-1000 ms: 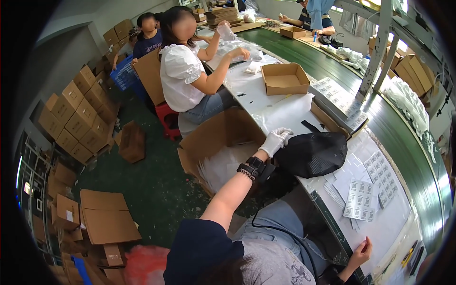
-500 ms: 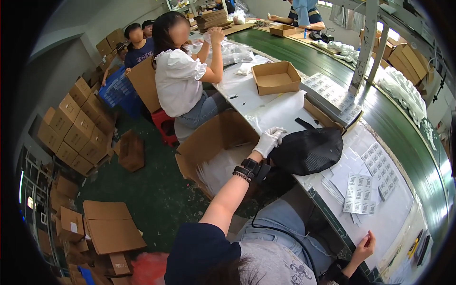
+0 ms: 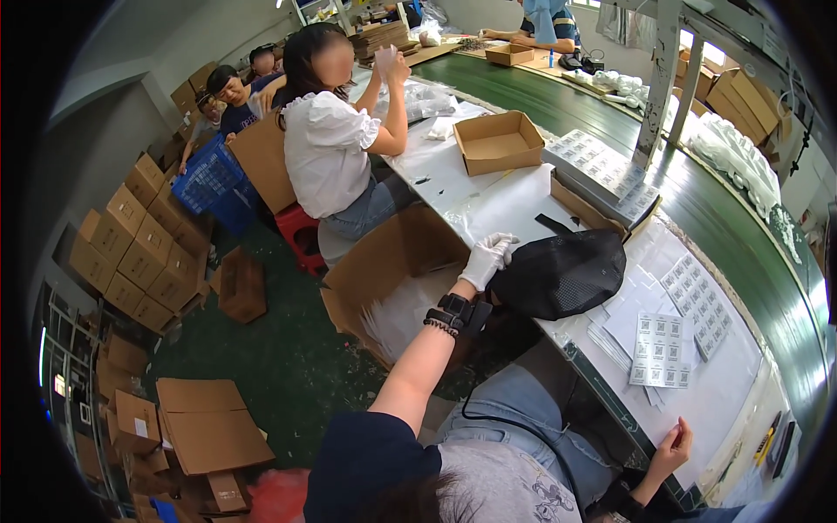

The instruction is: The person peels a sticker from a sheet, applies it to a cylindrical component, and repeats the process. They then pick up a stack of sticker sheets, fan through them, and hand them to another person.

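My left hand (image 3: 488,260), in a white glove, has its fingers bent and closed at the left edge of a black mesh-fabric bag (image 3: 565,275). The bag lies on the near edge of the white-covered table (image 3: 514,199), with a dark strap (image 3: 555,225) sticking out behind it. My bare right hand (image 3: 672,450) rests by the table's front edge at the lower right, its fingers loosely bent with nothing visible in them. Beyond it lies a sheet of printed square-code labels (image 3: 660,350) on loose white papers (image 3: 626,315).
A large open carton (image 3: 353,257) stands left of the table. Farther along are a shallow cardboard tray (image 3: 497,144) and a stack of label sheets (image 3: 597,163). A co-worker (image 3: 330,148) sits at the far left end. Behind the table runs a green conveyor belt (image 3: 724,228).
The view has shifted slightly. My left hand stays at the bag, its fingers drawn in a little more. The seated co-worker now holds up a small clear bag, and people behind have shifted.
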{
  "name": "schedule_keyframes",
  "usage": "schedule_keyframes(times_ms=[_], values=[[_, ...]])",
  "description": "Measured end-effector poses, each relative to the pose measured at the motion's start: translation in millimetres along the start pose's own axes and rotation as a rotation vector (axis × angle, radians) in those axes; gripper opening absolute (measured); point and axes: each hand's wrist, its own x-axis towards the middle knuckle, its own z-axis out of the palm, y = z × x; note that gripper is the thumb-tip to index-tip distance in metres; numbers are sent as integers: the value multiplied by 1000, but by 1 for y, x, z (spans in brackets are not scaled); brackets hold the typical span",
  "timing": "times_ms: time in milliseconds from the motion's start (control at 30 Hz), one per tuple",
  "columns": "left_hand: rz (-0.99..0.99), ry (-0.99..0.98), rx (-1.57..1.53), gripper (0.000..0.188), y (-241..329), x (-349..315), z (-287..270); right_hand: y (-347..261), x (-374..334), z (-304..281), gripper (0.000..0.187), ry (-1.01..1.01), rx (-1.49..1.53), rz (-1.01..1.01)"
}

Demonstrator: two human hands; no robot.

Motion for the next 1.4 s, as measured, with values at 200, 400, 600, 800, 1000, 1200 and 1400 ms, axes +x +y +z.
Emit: schedule_keyframes(times_ms=[200,400,600,800,1000,1200,1400], values=[[6,-7,14,25,2,-2,3,-2,0,-2,18,-3,-10,-9],[4,-10,7,24,1,-2,1,-3,0,-1,18,0,16,-26],[17,-9,23,23,-1,-1,1,-2,0,-1,17,-4,20,-11],[9,-8,21,23,1,-2,2,-6,1,0,17,7,6,-15],[15,-9,47,24,-1,-1,0,-4,1,0,16,9,13,-9],[8,27,67,22,4,-6,8,-1,0,0,16,17,19,-6],[-3,103,105,22,0,-7,12,-4,-1,-2,17,9,-7,1]])
